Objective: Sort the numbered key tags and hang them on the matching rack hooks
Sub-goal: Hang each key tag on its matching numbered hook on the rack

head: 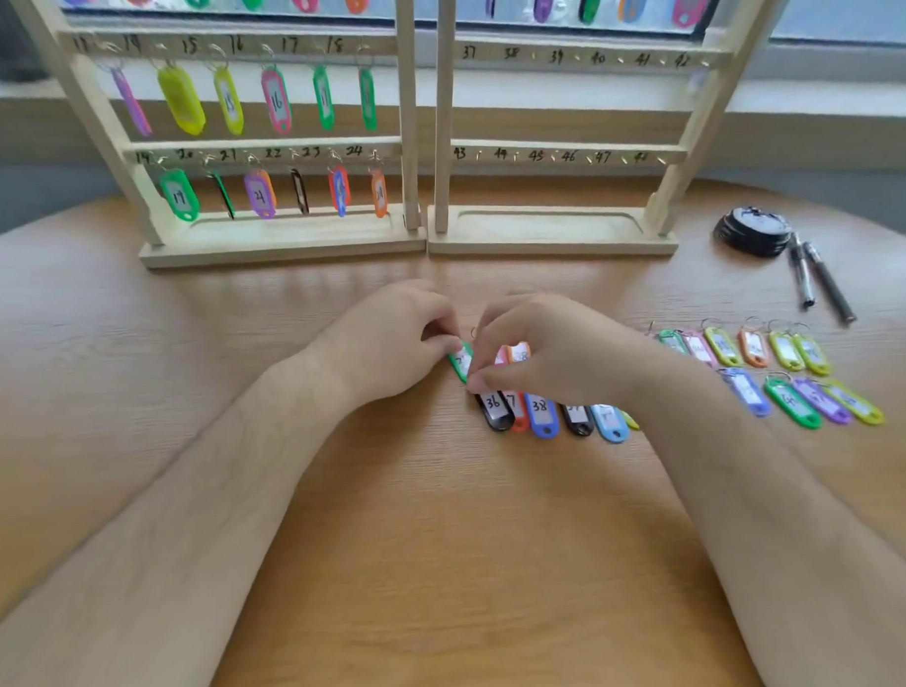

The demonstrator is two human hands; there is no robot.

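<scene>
Two wooden racks stand at the back of the table. The left rack carries coloured tags on hooks 13 to 24. On the right rack the hooks 37 to 48 are bare. At the table's middle, a green key tag is pinched from both sides by my left hand and my right hand. Just under my right hand lies a row of tags, among them a black tag 36 and a blue tag 38. My right forearm hides part of that row.
Several more tags lie in two rows at the right. A black round tin and two markers sit at the far right. The round wooden table ends close to me. A window ledge runs behind the racks.
</scene>
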